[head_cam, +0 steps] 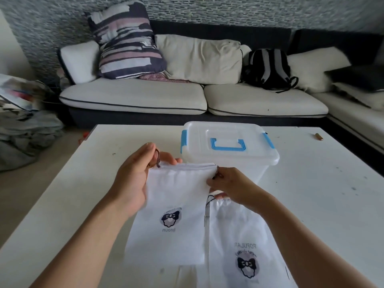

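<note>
Left hand [133, 179] and right hand [230, 187]: fingers pinch the top corners of a white bag [176, 196], centre frame, just in front of the box [226, 146]. Its lower end lies on the surface [311, 194]. Second bag [239, 231] at lower right, just beside it.

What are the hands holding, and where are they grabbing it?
Both hands hold the white drawstring bag by its top edge: the left hand grips the left corner, the right hand pinches the right corner.
</note>
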Action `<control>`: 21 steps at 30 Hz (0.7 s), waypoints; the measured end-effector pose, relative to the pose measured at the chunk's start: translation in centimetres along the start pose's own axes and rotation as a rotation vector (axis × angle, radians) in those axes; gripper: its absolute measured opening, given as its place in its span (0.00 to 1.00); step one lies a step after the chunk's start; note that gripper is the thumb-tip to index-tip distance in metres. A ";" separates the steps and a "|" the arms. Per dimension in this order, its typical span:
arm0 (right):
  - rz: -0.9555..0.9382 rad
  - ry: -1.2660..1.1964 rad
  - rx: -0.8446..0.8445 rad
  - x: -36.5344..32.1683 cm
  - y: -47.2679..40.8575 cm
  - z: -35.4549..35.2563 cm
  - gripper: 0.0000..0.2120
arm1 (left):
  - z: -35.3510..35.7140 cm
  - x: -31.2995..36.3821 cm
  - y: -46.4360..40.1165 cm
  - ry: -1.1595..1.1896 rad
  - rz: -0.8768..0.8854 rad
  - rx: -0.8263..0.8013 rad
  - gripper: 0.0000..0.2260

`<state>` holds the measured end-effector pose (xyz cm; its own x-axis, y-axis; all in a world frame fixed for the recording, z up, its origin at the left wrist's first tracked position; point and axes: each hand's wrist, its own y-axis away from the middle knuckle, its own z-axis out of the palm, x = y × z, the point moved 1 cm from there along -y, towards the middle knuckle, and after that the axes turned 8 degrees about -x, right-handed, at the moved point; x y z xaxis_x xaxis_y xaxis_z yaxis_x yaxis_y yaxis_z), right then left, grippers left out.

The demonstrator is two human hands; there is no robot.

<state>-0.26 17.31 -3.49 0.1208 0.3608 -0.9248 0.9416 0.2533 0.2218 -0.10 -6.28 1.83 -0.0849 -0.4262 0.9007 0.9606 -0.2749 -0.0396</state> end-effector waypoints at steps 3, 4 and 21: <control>-0.047 -0.124 -0.082 -1.1 1.3 -1.1 0.09 | -0.6 0.1 -0.6 -0.022 0.030 0.128 0.16; -0.070 -0.148 -0.090 -1.2 1.6 -1.5 0.11 | -1.0 0.1 -0.8 -0.053 0.043 0.161 0.16; -0.250 -0.696 0.254 -2.9 2.0 -3.9 0.22 | -4.6 0.9 -1.7 -0.087 0.165 0.579 0.20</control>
<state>0.07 20.26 0.85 -0.0140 -0.3471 -0.9377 0.9998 0.0096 -0.0185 -3.03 -10.15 0.75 0.0754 -0.3447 0.9357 0.9493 0.3121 0.0384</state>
